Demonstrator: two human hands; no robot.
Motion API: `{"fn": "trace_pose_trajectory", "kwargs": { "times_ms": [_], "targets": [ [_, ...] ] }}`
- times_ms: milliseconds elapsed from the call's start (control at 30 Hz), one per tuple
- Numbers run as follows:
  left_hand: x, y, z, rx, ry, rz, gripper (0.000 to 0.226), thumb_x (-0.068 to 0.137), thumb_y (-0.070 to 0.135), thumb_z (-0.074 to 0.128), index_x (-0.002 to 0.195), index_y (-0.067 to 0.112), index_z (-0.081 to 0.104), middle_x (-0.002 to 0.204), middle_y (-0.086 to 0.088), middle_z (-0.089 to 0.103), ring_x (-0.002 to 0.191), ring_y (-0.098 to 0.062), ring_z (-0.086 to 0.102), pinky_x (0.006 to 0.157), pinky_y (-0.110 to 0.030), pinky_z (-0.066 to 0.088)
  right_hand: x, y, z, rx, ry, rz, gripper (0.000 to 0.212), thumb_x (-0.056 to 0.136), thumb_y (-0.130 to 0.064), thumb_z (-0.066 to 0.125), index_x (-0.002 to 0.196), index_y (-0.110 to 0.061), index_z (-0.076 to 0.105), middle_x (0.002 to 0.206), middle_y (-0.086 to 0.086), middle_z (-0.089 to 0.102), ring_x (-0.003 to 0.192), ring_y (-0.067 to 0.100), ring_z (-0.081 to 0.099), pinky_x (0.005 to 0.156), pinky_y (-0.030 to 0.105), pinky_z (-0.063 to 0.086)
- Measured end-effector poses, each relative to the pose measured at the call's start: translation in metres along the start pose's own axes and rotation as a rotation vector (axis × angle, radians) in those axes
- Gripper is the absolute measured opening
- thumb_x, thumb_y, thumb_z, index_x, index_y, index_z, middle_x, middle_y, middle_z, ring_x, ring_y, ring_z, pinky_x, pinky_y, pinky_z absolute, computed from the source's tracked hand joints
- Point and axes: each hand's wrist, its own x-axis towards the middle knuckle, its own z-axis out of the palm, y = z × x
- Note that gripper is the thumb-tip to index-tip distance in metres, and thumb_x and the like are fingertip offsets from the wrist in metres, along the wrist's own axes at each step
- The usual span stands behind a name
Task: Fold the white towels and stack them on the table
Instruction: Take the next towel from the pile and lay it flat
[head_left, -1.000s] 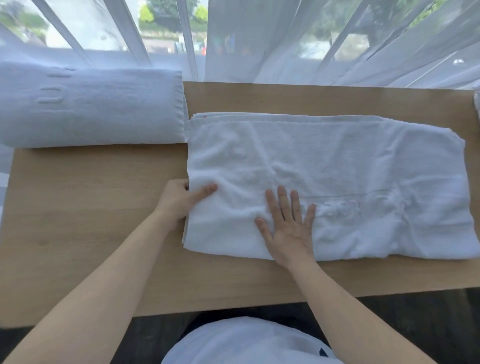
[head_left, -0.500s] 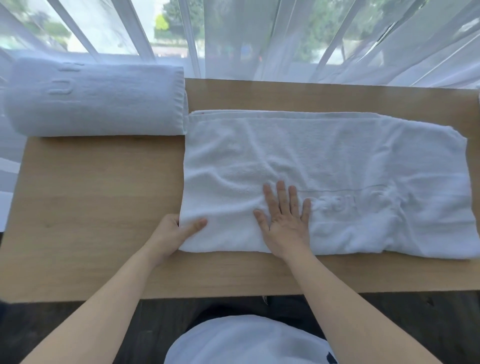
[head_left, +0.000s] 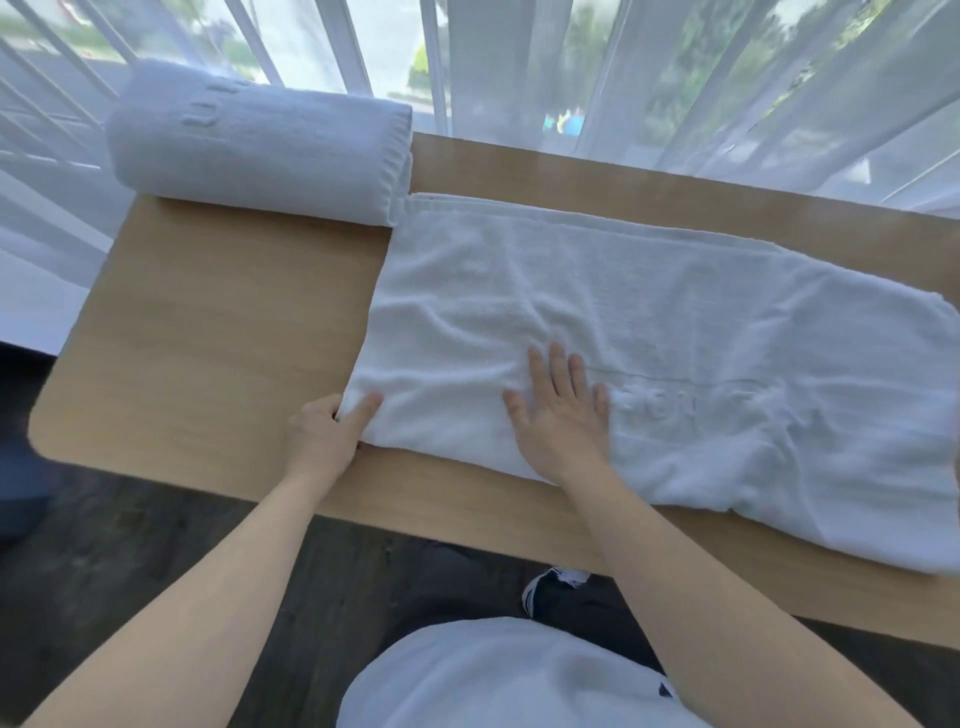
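Note:
A white towel (head_left: 675, 332), folded into a long band, lies across the wooden table (head_left: 218, 338) from the middle to the right edge. My left hand (head_left: 324, 436) pinches the towel's near left corner, thumb on top and fingers tucked under. My right hand (head_left: 561, 415) lies flat on the towel near its front edge, fingers straight and spread. A second white towel (head_left: 254, 150), folded thick, sits at the table's far left corner, touching the flat towel's far left corner.
Sheer white curtains (head_left: 675, 78) hang right behind the table's far edge. Bare wood lies left of the flat towel. Dark floor and a shoe (head_left: 550, 587) show below the near edge.
My left hand slid down the towel's left edge to its near corner and now pinches it. My right hand stayed flat on the towel. The camera tilted and shifted right.

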Motion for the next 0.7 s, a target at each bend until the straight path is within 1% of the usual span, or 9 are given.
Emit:
{"fn": "trace_pose_trajectory", "kwargs": {
  "times_ms": [67, 133, 167, 233, 333, 433, 567, 633, 700],
  "targets": [
    [-0.011, 0.004, 0.011, 0.058, 0.179, -0.023, 0.05, 0.087, 0.051, 0.069, 0.072, 0.008, 0.048, 0.077, -0.01, 0.053, 0.069, -0.027, 0.051, 0.057, -0.032, 0.034, -0.008, 0.021, -0.004, 0.006, 0.053, -0.027, 0.07, 0.103, -0.061, 0.013, 0.159, -0.03, -0.014, 0.166, -0.006, -0.022, 0.152, 0.014, -0.023, 0.125, 0.044, -0.009],
    [-0.024, 0.009, 0.02, 0.123, 0.344, 0.018, 0.034, 0.087, 0.039, 0.073, 0.093, 0.012, 0.054, 0.107, -0.009, 0.055, 0.095, -0.028, 0.055, 0.074, -0.034, 0.043, -0.018, 0.045, -0.008, -0.025, 0.096, 0.0, 0.073, 0.102, -0.061, 0.013, 0.159, -0.025, -0.015, 0.166, -0.004, -0.021, 0.152, 0.015, -0.022, 0.124, 0.045, -0.01],
    [-0.03, 0.013, 0.027, 0.223, 0.411, 0.103, 0.032, 0.088, 0.032, 0.072, 0.105, 0.011, 0.054, 0.12, -0.01, 0.053, 0.109, -0.032, 0.052, 0.087, -0.04, 0.043, -0.023, 0.058, -0.009, -0.057, 0.105, 0.026, 0.074, 0.102, -0.061, 0.013, 0.158, -0.024, -0.017, 0.166, -0.004, -0.023, 0.152, 0.017, -0.023, 0.124, 0.046, -0.012],
    [-0.04, 0.021, 0.052, 0.405, 0.452, 0.38, 0.031, 0.091, 0.02, 0.065, 0.12, 0.012, 0.055, 0.134, -0.01, 0.051, 0.124, -0.035, 0.045, 0.1, -0.048, 0.036, -0.033, 0.084, -0.013, -0.106, 0.13, 0.078, 0.073, 0.103, -0.06, 0.012, 0.158, -0.023, -0.019, 0.164, -0.003, -0.027, 0.152, 0.02, -0.024, 0.122, 0.048, -0.015],
    [-0.062, 0.059, 0.119, 0.374, 0.119, 0.74, 0.033, 0.099, 0.026, 0.054, 0.13, 0.016, 0.057, 0.146, -0.003, 0.051, 0.133, -0.026, 0.046, 0.108, -0.046, 0.037, -0.044, 0.122, -0.018, -0.133, 0.189, 0.121, 0.07, 0.103, -0.058, 0.009, 0.159, -0.024, -0.016, 0.165, -0.001, -0.025, 0.153, 0.021, -0.021, 0.123, 0.047, -0.014],
    [-0.082, 0.097, 0.195, 0.47, -0.217, 0.881, 0.05, 0.102, 0.043, 0.037, 0.148, 0.023, 0.043, 0.164, 0.005, 0.025, 0.151, -0.015, 0.021, 0.119, -0.038, 0.022, -0.054, 0.159, -0.02, -0.116, 0.24, 0.106, 0.069, 0.102, -0.057, 0.005, 0.16, -0.023, -0.008, 0.168, 0.003, -0.015, 0.154, 0.02, -0.017, 0.124, 0.039, -0.013],
    [-0.099, 0.135, 0.266, 0.527, -0.404, 0.957, 0.067, 0.095, 0.052, 0.018, 0.158, 0.03, 0.022, 0.167, 0.006, -0.001, 0.153, -0.01, -0.008, 0.125, -0.034, -0.003, -0.068, 0.2, -0.021, -0.108, 0.255, 0.037, 0.07, 0.096, -0.051, -0.005, 0.158, -0.019, -0.006, 0.168, 0.002, -0.009, 0.153, 0.013, -0.017, 0.124, 0.038, -0.013],
    [-0.109, 0.152, 0.294, 0.477, -0.484, 0.987, 0.063, 0.094, 0.045, 0.018, 0.156, 0.035, 0.02, 0.167, 0.005, 0.002, 0.153, -0.009, -0.006, 0.124, -0.03, -0.007, -0.074, 0.217, -0.024, -0.067, 0.256, 0.038, 0.068, 0.096, -0.047, -0.007, 0.158, -0.019, -0.007, 0.167, -0.003, -0.012, 0.152, 0.01, -0.02, 0.123, 0.043, -0.014],
    [-0.118, 0.16, 0.316, 0.562, -0.459, 0.989, 0.06, 0.096, 0.048, 0.013, 0.156, 0.038, 0.009, 0.168, 0.003, 0.003, 0.154, -0.011, -0.006, 0.125, -0.033, -0.005, -0.078, 0.237, -0.027, 0.034, 0.319, 0.102, 0.063, 0.102, -0.044, 0.005, 0.161, -0.023, -0.002, 0.167, -0.006, -0.011, 0.153, 0.011, -0.017, 0.124, 0.046, -0.012]
  ]
}}
